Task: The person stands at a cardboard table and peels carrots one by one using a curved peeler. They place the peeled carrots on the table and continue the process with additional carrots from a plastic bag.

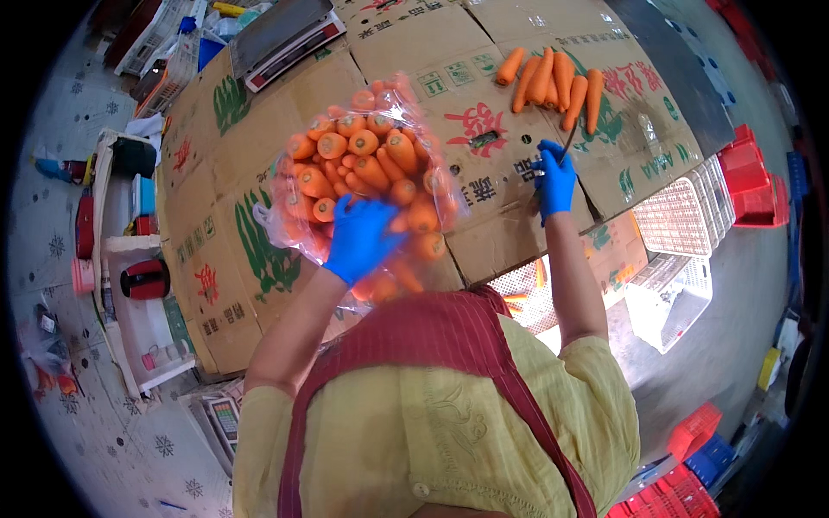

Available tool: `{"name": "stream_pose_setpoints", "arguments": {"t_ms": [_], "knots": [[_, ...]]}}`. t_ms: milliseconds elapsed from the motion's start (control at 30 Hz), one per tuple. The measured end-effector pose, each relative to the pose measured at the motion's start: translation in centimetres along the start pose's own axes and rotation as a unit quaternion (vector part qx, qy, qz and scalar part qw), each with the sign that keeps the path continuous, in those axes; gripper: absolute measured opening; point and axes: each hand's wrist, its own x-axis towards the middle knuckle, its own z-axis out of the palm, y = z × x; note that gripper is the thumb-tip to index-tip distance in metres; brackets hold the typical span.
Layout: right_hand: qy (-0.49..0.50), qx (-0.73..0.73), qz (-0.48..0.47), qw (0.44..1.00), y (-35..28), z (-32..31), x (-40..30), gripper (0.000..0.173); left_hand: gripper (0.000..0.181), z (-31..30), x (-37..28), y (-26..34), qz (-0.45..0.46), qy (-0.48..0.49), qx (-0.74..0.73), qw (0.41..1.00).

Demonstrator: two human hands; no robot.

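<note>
A clear plastic bag full of carrots (363, 162) lies on flattened cardboard (272, 129) before me. My left hand (364, 239), in a blue glove, rests over the bag's near part with fingers spread at the carrots; whether it grips one is hard to tell. To the right, my right hand (556, 178), also blue-gloved, is closed around a thin knife (570, 140) whose narrow dark blade points up and away. Beyond that hand, a small group of loose carrots (552, 84) lies on the cardboard, side by side and partly overlapping.
A scale (291, 39) stands at the table's far left. White baskets (673, 220) are stacked off the right edge, with red crates (751, 181) past them. Below the near edge sits a white basket (528, 294) with carrot pieces. A shelf with a red-black object (146, 280) is at left.
</note>
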Motion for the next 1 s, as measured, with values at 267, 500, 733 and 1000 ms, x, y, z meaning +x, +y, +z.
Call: {"name": "stream_pose_setpoints", "arguments": {"t_ms": [267,500,733,1000], "knots": [[-0.172,-0.008,0.051,0.984,-4.7,1.8,-13.3,0.022,0.028,-6.7,-4.1,-1.5,-0.162,0.151,-0.495,0.84],[-0.348,0.047,0.068,0.934,-8.5,7.1,-20.4,0.037,0.034,-4.0,-5.8,-0.2,-0.187,0.114,-0.788,0.576],[-0.276,-0.02,0.174,0.945,-10.3,6.4,-21.0,0.029,0.048,-5.3,-6.0,-0.7,-0.037,-0.21,-0.489,0.846],[-0.229,-0.08,-0.02,0.97,-9.1,4.9,-21.5,0.026,0.059,-4.4,-5.1,5.2,-0.004,-0.097,-0.497,0.862]]}}
